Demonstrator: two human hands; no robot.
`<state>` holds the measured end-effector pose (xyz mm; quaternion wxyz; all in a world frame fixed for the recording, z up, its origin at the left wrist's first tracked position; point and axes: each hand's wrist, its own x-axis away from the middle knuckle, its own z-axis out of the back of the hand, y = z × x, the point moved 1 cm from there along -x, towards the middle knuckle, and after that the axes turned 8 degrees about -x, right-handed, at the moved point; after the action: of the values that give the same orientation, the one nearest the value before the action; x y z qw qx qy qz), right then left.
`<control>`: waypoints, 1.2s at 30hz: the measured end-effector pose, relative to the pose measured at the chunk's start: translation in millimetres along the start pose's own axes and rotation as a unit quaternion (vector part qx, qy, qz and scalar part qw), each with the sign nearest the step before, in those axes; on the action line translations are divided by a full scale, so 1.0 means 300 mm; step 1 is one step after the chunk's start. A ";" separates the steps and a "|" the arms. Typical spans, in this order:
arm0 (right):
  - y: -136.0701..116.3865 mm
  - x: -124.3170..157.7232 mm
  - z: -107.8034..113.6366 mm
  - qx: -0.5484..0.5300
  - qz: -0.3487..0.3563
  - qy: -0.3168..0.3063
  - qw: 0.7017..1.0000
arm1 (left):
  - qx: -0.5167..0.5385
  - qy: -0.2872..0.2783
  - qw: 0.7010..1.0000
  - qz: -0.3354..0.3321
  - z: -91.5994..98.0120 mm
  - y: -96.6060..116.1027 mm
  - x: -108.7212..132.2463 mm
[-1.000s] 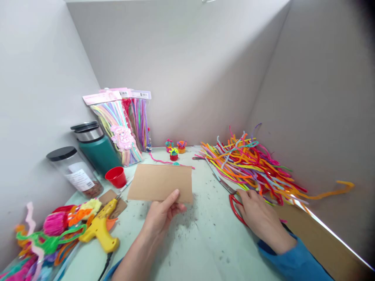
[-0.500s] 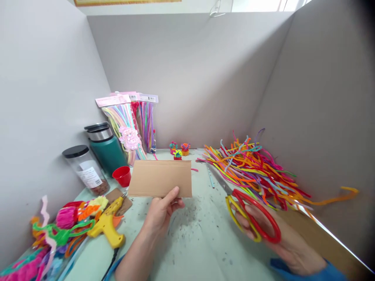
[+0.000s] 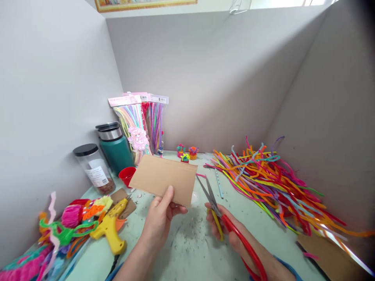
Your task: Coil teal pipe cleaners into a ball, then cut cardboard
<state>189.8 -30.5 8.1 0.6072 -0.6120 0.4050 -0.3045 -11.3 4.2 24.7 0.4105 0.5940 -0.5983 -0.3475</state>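
Note:
A rectangular piece of brown cardboard point(image 3: 164, 177) is pinched along its lower edge by my left hand point(image 3: 159, 218), thumb on top. It is tilted, its right side lower. My right hand point(image 3: 243, 242) grips a pair of scissors point(image 3: 215, 208) with red and yellow handles. The blades are apart and point up and away, just right of the cardboard and not clearly touching it. Some of my right fingers show through the yellow loop. Small dark scraps lie on the pale green tabletop point(image 3: 199, 249) below both hands.
At left are a yellow hot glue gun point(image 3: 111, 230), fuzzy coloured pieces point(image 3: 72, 216), a red cup point(image 3: 127, 176), a clear jar point(image 3: 95, 171) and a green bottle point(image 3: 116, 150). Loose pipe cleaners point(image 3: 263, 175) pile at right, beside more cardboard point(image 3: 331, 255). Grey panels point(image 3: 205, 78) enclose the table.
The scissors have come left toward the cardboard, and their blades have opened. The cardboard has turned clockwise, its right side dropping. The whole view has shifted a little.

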 end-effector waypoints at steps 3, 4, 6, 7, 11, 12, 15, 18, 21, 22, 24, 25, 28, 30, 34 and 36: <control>-0.002 0.014 -0.013 0.031 -0.015 0.013 0.999 | 0.006 0.008 1.000 -0.006 -0.004 0.003 0.002; -0.006 0.017 -0.018 0.038 -0.021 0.018 0.999 | 0.005 0.009 1.000 -0.005 -0.004 0.001 0.002; -0.006 0.020 -0.027 0.038 -0.037 0.025 0.998 | -0.003 0.007 1.000 0.001 -0.006 -0.006 0.004; 0.003 0.018 -0.028 0.026 -0.047 0.025 0.998 | -0.009 0.003 1.000 0.007 -0.008 -0.011 0.007; 0.095 -0.003 -0.015 -0.043 -0.071 0.012 0.996 | -0.031 -0.022 0.999 0.028 -0.023 -0.028 0.022; 0.119 -0.008 -0.010 -0.051 -0.075 0.013 0.996 | -0.034 -0.027 0.999 0.030 -0.026 -0.030 0.026; 0.150 -0.012 -0.007 -0.060 -0.071 0.022 0.995 | -0.033 -0.043 0.998 0.034 -0.033 -0.037 0.034; 0.123 -0.006 -0.019 -0.070 -0.055 0.029 0.996 | -0.017 -0.056 0.997 0.043 -0.036 -0.044 0.038; 0.089 -0.003 -0.033 -0.082 -0.053 0.038 0.995 | 0.005 -0.064 0.996 0.059 -0.043 -0.052 0.043; 0.081 -0.003 -0.037 -0.082 -0.053 0.041 0.994 | 0.010 -0.067 0.996 0.062 -0.046 -0.054 0.045; 0.071 -0.003 -0.042 -0.074 -0.050 0.046 0.995 | 0.013 -0.071 0.995 0.065 -0.052 -0.055 0.048; 0.067 -0.003 -0.045 -0.067 -0.045 0.050 0.996 | 0.011 -0.072 0.995 0.065 -0.054 -0.055 0.050; 0.053 -0.001 -0.053 -0.049 -0.025 0.059 0.997 | -0.001 -0.065 0.996 0.067 -0.057 -0.050 0.051; 0.042 0.002 -0.059 -0.047 -0.022 0.063 0.997 | -0.012 -0.058 0.996 0.071 -0.056 -0.044 0.049; 0.030 0.007 -0.065 -0.048 -0.041 0.065 0.996 | -0.032 -0.049 0.996 0.073 -0.050 -0.033 0.044; 0.028 0.009 -0.065 -0.050 -0.046 0.063 0.996 | -0.034 -0.051 0.995 0.076 -0.049 -0.030 0.041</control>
<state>173.2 -41.9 1.0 0.5344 -0.6392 0.4285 -0.3497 6.2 -7.5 23.7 0.4245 0.5138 -0.6500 -0.3651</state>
